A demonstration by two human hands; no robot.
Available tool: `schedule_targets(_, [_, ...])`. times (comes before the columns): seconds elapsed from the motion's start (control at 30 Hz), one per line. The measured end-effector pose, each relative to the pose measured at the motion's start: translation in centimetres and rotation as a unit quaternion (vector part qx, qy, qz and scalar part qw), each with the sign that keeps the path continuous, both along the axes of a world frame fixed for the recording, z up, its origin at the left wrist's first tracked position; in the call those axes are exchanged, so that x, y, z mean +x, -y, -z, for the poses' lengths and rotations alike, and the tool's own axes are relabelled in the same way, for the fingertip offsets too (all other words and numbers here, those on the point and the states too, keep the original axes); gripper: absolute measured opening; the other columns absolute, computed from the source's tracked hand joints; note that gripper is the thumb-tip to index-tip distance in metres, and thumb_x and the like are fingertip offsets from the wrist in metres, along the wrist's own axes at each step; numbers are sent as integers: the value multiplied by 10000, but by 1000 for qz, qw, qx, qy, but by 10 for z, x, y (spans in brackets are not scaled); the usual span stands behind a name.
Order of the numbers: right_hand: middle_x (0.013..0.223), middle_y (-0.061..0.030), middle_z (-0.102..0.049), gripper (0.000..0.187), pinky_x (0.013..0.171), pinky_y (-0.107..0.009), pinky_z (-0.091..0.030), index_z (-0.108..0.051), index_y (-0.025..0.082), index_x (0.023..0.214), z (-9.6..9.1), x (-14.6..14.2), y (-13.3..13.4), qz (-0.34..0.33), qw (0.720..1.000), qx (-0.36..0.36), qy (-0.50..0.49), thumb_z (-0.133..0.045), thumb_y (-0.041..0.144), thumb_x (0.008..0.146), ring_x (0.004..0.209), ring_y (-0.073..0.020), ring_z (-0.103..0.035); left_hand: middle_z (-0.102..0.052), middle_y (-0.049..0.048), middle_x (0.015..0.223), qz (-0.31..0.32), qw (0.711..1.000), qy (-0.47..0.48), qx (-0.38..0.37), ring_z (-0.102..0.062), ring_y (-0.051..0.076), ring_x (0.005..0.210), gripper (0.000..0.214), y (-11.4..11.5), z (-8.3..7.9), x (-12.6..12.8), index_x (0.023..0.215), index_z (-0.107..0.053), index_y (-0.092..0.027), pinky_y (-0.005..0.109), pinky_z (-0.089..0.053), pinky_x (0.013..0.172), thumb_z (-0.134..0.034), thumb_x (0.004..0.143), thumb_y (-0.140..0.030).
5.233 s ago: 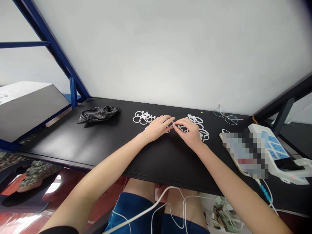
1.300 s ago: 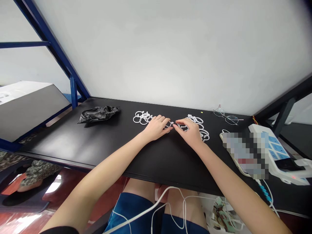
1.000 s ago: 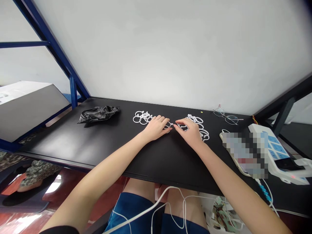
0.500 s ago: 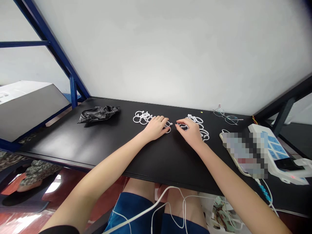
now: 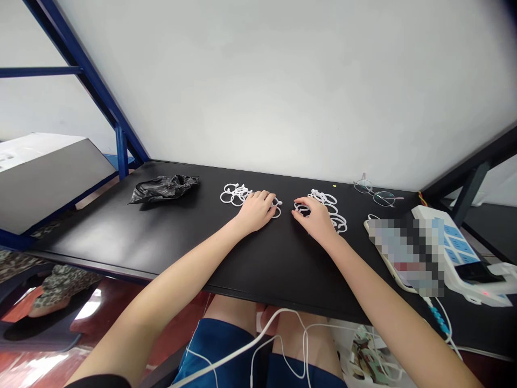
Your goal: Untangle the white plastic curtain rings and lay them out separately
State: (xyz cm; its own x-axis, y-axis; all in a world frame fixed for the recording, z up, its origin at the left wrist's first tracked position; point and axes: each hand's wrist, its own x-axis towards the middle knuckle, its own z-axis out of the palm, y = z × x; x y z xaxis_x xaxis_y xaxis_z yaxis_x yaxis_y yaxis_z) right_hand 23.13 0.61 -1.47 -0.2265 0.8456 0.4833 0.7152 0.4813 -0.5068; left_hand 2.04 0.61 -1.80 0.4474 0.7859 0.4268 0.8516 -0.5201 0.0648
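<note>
White plastic rings with small ball ends, like shower curtain rings, lie in two loose groups on the black table [image 5: 258, 258]. My left hand [image 5: 257, 210] rests palm down over the right end of the left group of rings [image 5: 231, 194], fingers stretched out; one ring shows by its thumb. Over the left side of the right group of rings [image 5: 329, 200] is my right hand [image 5: 317, 216], curved, with thumb and forefinger apart. Rings show between and behind its fingers. Both palms hide some rings beneath them.
A crumpled black plastic bag [image 5: 163, 188] lies at the left. Glasses [image 5: 383, 198] sit at the back right, near a phone [image 5: 398, 258] and a white power strip [image 5: 452, 242] with plugs. White cables [image 5: 258, 338] hang across my lap.
My left hand has shifted slightly left, along with the ring by its thumb. My right hand has moved a little right, so the gap between the hands is wider.
</note>
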Motion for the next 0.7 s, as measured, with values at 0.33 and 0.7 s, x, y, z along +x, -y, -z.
schedule_targets(0.33, [888, -54, -686, 205, 741, -382, -531, -666, 201, 903, -3, -1, 1, -15, 1000, 11, -10, -564, 112, 748, 741, -205, -638, -604, 97, 1159, 140, 989, 40, 6, -568, 210, 1000, 224, 10, -18, 2, 1074, -571, -176, 360, -442, 857, -377, 985, -244])
schedule_targets(0.7, [884, -42, -692, 146, 760, -373, -546, -670, 209, 888, -7, -5, 5, -28, 996, 52, -70, -573, 158, 792, 763, -197, -659, -629, 89, 1118, 133, 989, 52, 28, -573, 212, 959, 202, 10, -19, 2, 1105, -555, -162, 354, -430, 832, -422, 962, -215])
